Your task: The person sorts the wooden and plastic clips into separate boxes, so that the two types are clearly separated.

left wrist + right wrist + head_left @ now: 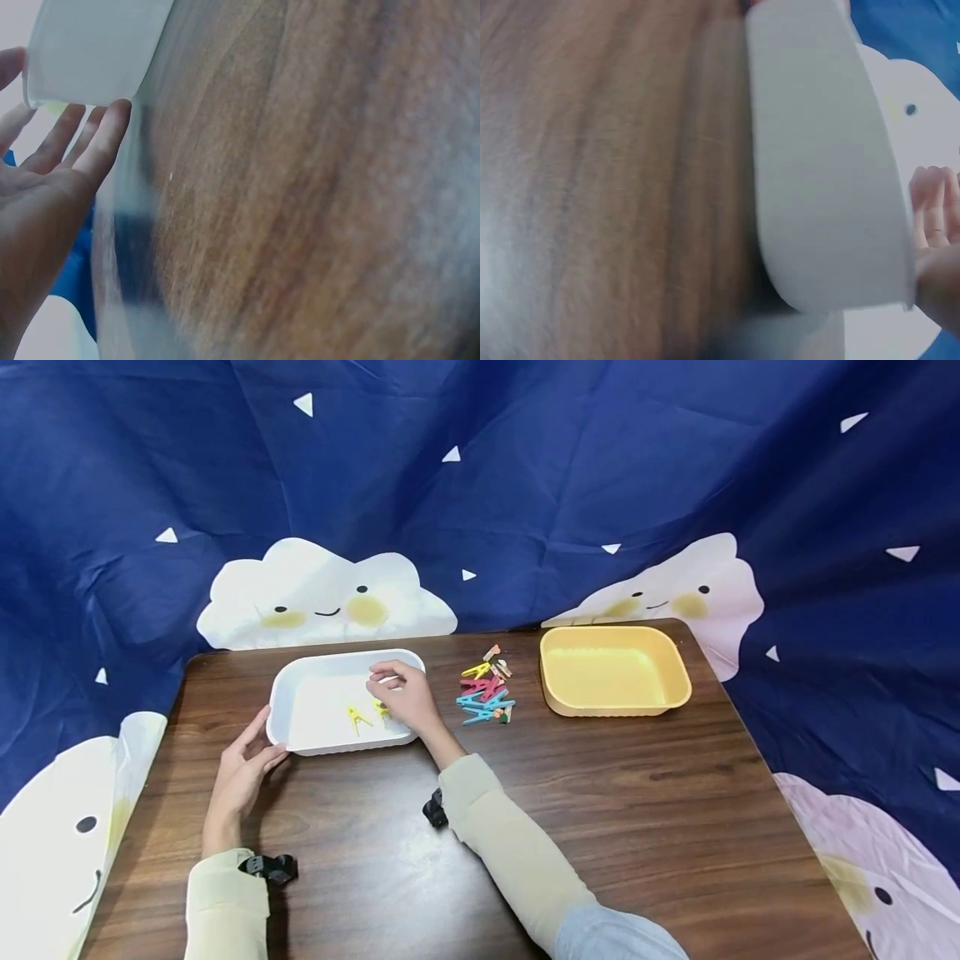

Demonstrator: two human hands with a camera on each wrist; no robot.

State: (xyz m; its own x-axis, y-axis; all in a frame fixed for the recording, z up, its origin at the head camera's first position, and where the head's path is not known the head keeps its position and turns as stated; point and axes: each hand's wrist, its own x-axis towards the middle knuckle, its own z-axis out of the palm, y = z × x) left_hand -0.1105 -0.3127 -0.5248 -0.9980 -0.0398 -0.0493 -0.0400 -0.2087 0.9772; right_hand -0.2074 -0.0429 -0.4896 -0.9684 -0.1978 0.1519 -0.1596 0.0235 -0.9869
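Observation:
A white tray [341,747] stands on the left part of the table, two yellow clips [358,718] inside it. My left hand [240,777] touches the tray's left end with extended fingers; the left wrist view shows the fingertips of this hand [52,180] against the tray wall [94,52]. Over the tray's right side hovers my right hand [408,697], its fingers loosely bent with nothing visible between them, partly covering one clip. In the right wrist view, the right hand [939,225] shows behind the tray wall [825,165], fingers relaxed.
To the right of the white tray lies a loose pile of clips, with pink ones [487,686], blue ones [480,716], a yellow one [477,670] and small wooden ones. A yellow tray [615,702] stands farther right. Behind the table hangs a blue cloth [510,493].

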